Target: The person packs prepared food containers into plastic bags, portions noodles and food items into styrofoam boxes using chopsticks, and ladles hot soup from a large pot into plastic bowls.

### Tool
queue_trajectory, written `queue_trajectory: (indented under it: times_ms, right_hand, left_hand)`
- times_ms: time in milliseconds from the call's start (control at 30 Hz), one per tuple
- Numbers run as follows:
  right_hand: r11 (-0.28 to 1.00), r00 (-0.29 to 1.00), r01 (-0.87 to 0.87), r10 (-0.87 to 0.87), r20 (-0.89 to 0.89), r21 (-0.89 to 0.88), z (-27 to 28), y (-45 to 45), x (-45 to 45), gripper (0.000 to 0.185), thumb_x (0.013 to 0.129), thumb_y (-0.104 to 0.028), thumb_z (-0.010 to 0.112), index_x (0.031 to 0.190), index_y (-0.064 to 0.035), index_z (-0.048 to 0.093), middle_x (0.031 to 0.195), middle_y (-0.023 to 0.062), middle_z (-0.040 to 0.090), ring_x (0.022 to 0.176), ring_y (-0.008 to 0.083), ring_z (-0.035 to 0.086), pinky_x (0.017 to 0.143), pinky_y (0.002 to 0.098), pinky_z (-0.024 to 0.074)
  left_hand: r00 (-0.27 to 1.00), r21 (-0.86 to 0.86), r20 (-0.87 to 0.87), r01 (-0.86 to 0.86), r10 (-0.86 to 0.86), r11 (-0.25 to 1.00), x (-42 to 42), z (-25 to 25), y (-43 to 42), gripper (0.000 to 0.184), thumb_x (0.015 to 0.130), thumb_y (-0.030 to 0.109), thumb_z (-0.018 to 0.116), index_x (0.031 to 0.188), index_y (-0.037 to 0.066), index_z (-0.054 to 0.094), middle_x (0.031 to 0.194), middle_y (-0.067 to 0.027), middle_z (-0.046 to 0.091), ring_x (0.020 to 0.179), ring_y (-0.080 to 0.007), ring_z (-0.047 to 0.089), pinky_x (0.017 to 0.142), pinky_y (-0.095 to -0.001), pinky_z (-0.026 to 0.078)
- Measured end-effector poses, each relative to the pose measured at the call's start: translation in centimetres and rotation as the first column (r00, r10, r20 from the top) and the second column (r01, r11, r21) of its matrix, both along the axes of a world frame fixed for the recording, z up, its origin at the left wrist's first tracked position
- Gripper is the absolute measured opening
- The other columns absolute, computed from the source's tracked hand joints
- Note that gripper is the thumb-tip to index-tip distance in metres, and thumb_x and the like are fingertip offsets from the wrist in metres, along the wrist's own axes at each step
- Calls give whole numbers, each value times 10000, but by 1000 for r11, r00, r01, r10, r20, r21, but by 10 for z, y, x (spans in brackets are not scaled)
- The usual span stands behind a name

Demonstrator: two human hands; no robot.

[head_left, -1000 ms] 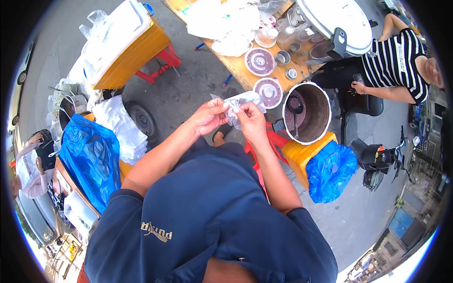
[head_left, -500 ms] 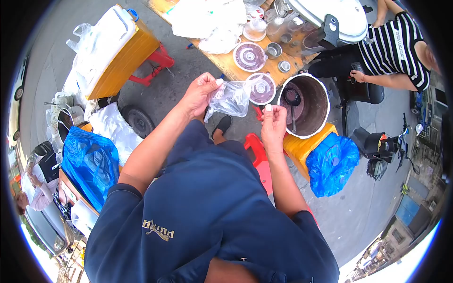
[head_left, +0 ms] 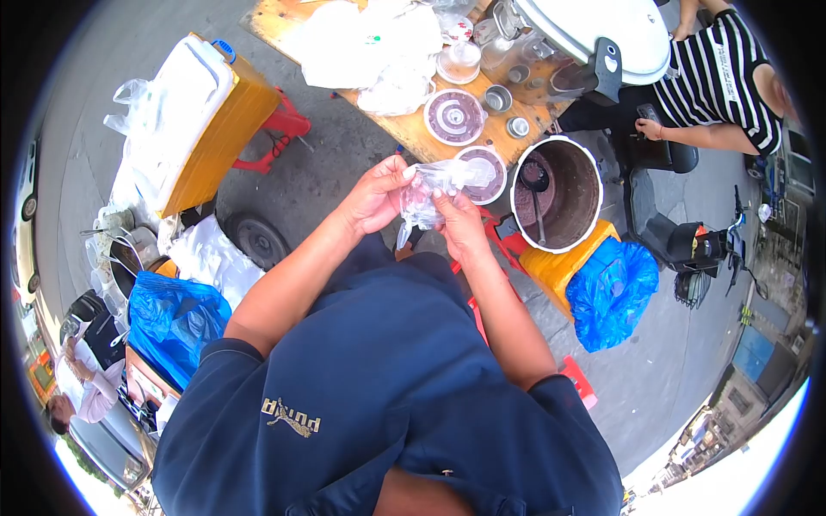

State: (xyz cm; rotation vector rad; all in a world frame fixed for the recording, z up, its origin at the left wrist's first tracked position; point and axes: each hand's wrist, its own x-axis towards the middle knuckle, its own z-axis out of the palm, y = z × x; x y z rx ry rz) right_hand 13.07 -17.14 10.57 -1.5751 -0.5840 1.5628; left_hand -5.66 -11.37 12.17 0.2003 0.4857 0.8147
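Note:
A crumpled clear plastic bag (head_left: 422, 205) stretches between my two hands in front of my chest. My left hand (head_left: 375, 198) pinches its left edge between thumb and fingers. On the other side my right hand (head_left: 461, 227) is closed on the bag, thumb uppermost. Just beyond the bag lies a round container with a clear lid (head_left: 492, 175), partly hidden by the plastic. To the right of my hands stands a deep pot (head_left: 588, 181) with a ladle (head_left: 539, 206) resting in the dark purplish contents.
A wooden table (head_left: 411, 138) ahead bears another lidded container (head_left: 454, 117), metal cups (head_left: 498, 98) and white bags (head_left: 366, 47). Blue plastic (head_left: 613, 292) hangs beside the pot. A yellow-sided box (head_left: 202, 142) stands left. A person in a striped shirt (head_left: 718, 73) sits at right.
My right hand has come leftward from beside the pot and taken hold of the bag. The bag is now bunched between both hands. The view has shifted slightly.

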Motion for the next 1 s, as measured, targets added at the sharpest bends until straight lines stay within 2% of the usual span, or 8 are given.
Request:
queue_trajectory:
  times_ms: [167, 300, 467, 600, 667, 867, 933, 1000]
  right_hand:
    - [941, 520, -321, 272, 810, -110, -47, -25, 28, 341, 868, -333, 747, 988, -29, 651, 841, 191, 719, 832, 349, 715, 759, 446, 531]
    - [814, 598, -328, 572, 562, -480, -59, -37, 55, 506, 811, -342, 802, 1169, -34, 622, 1050, 214, 701, 1008, 364, 682, 886, 452, 523]
    - [927, 577, -336, 63, 814, 167, 50, 5, 24, 1030, 708, -229, 876, 1536, -109, 275, 1475, 240, 346, 1398, 416, 362, 1132, 497, 359]
    - [789, 463, -557, 34, 886, 261, 36, 32, 25, 692, 757, -159, 808, 1371, -64, 504, 1373, 193, 519, 1302, 427, 489, 1103, 437, 398]
    - [864, 690, -500, 438, 576, -58, 8, 34, 36, 373, 878, -143, 719, 1225, -62, 610, 1140, 116, 674, 1128, 331, 633, 1009, 384, 461]
    - [998, 860, 0, 34, -510, 68, -5, 1, 47, 226, 1012, -47, 532, 1225, -12, 601, 1137, 86, 687, 1076, 203, 652, 967, 345, 497]
    - [972, 609, 215, -212, -764, -98, -1, -4, 51, 270, 1001, -51, 528, 1264, -11, 571, 1213, 120, 663, 1124, 235, 644, 1004, 380, 500]
    - [961, 616, 203, -276, -738, -190, 2, -7, 60, 265, 994, -89, 545, 1240, -2, 591, 1178, 116, 677, 1121, 240, 651, 1028, 388, 498]
  left_hand:
    - [993, 54, 21, -119, 118, 991, -35, -2, 44, 142, 984, 128, 653, 880, 97, 562, 869, -43, 661, 809, -156, 627, 780, -333, 519]
    - [973, 106, -225, -24, 48, 994, -31, -12, 61, 164, 976, 123, 665, 868, 92, 546, 835, -37, 641, 725, -118, 570, 697, -279, 483]
    - [884, 261, -427, 323, -191, 910, 1, 12, 53, 159, 975, 158, 688, 923, 87, 556, 869, 0, 621, 798, -75, 566, 707, -233, 446]
    - [643, 500, -734, 730, -221, 465, 21, 48, 42, 264, 884, 129, 759, 1012, 63, 537, 940, -4, 587, 835, -141, 589, 771, -299, 471]
    - [580, 577, -811, 770, 78, 273, 14, 49, 50, 302, 850, 86, 738, 1068, 42, 533, 978, -58, 597, 860, -219, 633, 785, -350, 493]
    - [-21, 211, -887, 869, 460, 447, -47, -46, 62, 214, 891, 37, 633, 1096, 47, 574, 993, -136, 661, 926, -306, 695, 784, -425, 560]
    - [605, -112, -719, 385, -342, 916, -59, -63, 57, 111, 947, 30, 587, 1057, 35, 573, 1056, -134, 691, 992, -282, 702, 823, -445, 590]
    - [818, -183, -454, 302, -353, 936, -69, -62, 44, 141, 985, 55, 569, 1120, 17, 585, 1127, -135, 688, 1053, -264, 695, 883, -451, 595]
